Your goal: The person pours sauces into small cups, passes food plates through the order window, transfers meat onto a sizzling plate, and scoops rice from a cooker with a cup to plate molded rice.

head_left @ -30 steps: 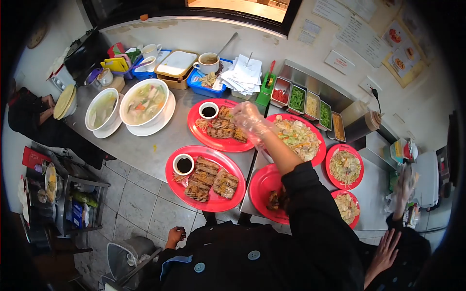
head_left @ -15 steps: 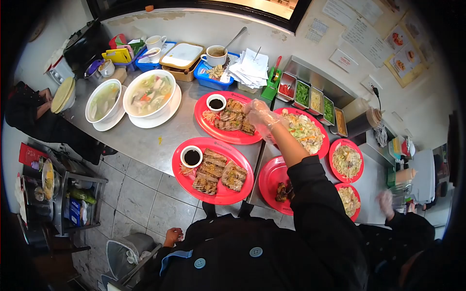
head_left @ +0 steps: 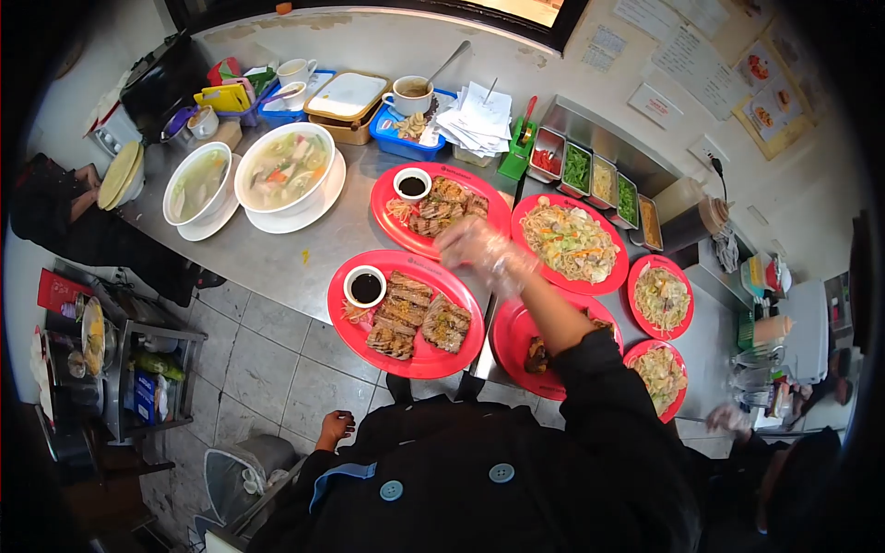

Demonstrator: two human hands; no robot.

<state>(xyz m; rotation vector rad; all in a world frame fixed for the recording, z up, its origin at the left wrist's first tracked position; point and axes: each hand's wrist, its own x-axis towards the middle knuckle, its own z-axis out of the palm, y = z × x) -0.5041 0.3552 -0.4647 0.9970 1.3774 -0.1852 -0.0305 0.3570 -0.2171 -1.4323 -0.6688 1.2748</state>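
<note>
Wearing a clear plastic glove, my right hand [head_left: 481, 251] hovers over the near edge of the upper red oval plate [head_left: 493, 214], its fingers pinched; whatever they hold is too small to name. That plate bears sliced grilled meat and a cup of dark sauce [head_left: 412, 184]. Just below lies a second red oval plate [head_left: 433, 367] with meat slices [head_left: 399, 318] and another sauce cup [head_left: 364, 288]. My left hand [head_left: 337, 426] is bare and hangs low beside my body, fingers curled, its contents hidden.
Two soup bowls [head_left: 286, 175] [head_left: 196, 184] stand left. Noodle plates [head_left: 570, 241] [head_left: 661, 297] and a partly hidden plate [head_left: 516, 369] lie right. Topping trays [head_left: 602, 184] line the back. A co-worker's gloved hand [head_left: 728, 420] shows at right; another person [head_left: 69, 217] is at left.
My right hand has moved from the right side of the upper meat plate toward its near edge, closer to the lower plate. The co-worker's gloved hand at right has moved lower.
</note>
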